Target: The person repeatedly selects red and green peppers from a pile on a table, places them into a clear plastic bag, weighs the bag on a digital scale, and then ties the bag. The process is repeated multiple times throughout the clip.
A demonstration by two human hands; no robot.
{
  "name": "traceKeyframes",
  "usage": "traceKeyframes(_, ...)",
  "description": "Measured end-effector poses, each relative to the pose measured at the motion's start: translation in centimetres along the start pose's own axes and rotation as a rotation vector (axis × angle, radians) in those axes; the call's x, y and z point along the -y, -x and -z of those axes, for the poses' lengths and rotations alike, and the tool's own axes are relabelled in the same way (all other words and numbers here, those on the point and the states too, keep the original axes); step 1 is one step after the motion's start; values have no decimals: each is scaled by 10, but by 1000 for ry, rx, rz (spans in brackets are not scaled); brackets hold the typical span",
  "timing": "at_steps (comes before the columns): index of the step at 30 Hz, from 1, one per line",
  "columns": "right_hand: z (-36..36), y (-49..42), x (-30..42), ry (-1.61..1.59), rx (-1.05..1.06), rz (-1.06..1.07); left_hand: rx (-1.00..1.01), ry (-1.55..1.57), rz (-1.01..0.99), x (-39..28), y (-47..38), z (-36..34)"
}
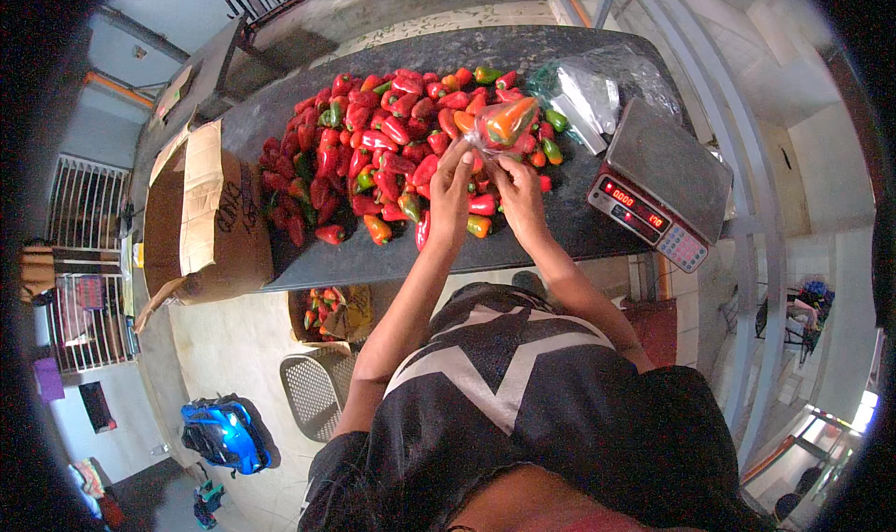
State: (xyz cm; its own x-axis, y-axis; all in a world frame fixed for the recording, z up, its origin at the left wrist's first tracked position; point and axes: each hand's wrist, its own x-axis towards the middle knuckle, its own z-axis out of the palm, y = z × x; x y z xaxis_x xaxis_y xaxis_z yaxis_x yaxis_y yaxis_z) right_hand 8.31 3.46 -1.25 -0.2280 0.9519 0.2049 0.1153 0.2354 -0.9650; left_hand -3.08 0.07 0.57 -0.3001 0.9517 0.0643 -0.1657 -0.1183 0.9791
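Both hands meet over the dark tabletop (504, 248) at the neck of a clear plastic bag (483, 120). An orange-and-green pepper (509, 120) shows through the bag, along with red ones. My left hand (453, 171) pinches the gathered plastic from the left. From the right, my right hand (514, 182) grips the same gathered neck, its fingers partly hidden behind the plastic. Beneath and behind the bag spreads a wide heap of peppers (378, 140), mostly red, with some orange and green.
A digital scale (665, 175) with lit red digits stands at the table's right. Behind it lie loose clear plastic bags (630, 77). An open cardboard box (227, 217) bearing writing sits at the left edge. Below are a box of peppers (325, 311) and a grey plastic chair (308, 395).
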Motion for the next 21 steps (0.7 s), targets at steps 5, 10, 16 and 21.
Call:
traceKeyframes(5,-3,2,9,146,-279,285,69,272,-17,-37,9,-17)
traceKeyframes(10,13,-1,51,141,-128,394,28,299,-84,-62,1,-17)
traceKeyframes(16,8,-12,40,69,-161,324,187,724,45,-93,8,-17)
traceKeyframes(21,44,-32,116,344,-152,862,440,615,-54,-112,14,2)
